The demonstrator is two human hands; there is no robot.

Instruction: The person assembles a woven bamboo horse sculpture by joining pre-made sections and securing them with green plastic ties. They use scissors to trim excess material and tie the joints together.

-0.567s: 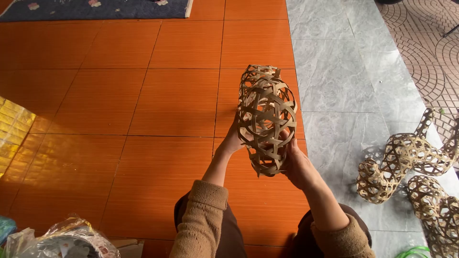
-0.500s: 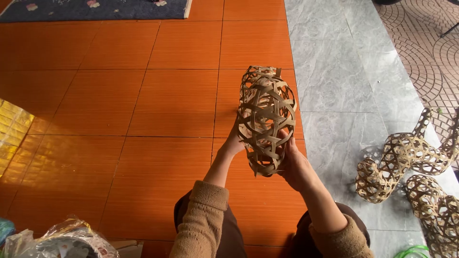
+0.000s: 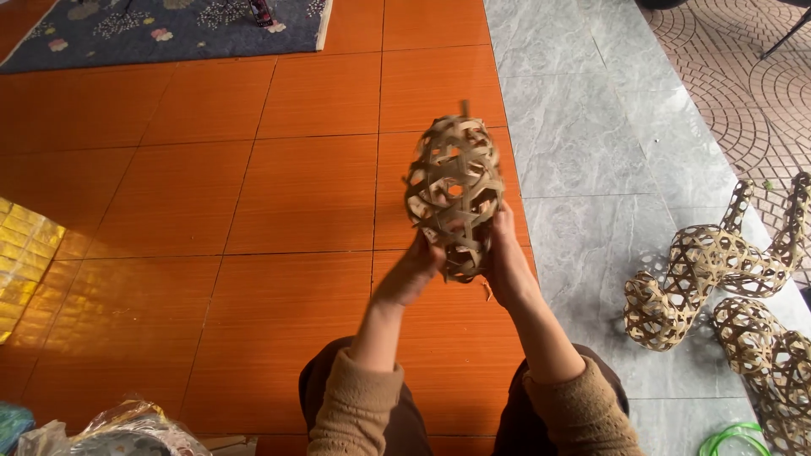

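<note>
Held object: an egg-shaped openwork basket woven of pale tan bamboo strips, standing upright on its long axis above the orange floor tiles, lifted clear of them.
Left hand: the left hand cups the lower left of the woven basket from below; its fingers are curled and pressed against the weave, the tips partly hidden by strips.
Right hand: the right hand grips the lower right of the same basket; its fingers lie close together, running up along the side, with the thumb side against the base.
Between the fingers: the narrow bottom end of the basket sits between the two sets of fingers, both hands touching it; a short loose strip end pokes out at the top, well above the fingertips.
Sleeves: brown knitted cuffs cover both wrists below the hands.
Right of the right fingers: a twisting, tube-like piece of the same bamboo weave lies on the grey marble-look slabs, well apart from the hand; a second woven piece lies just beside it, nearer the lower corner.
Left of the left fingers: a crumpled clear plastic bag lies far down at the frame's edge.
Beyond the fingertips: a dark blue flowered rug lies far off across the tiles.
</note>
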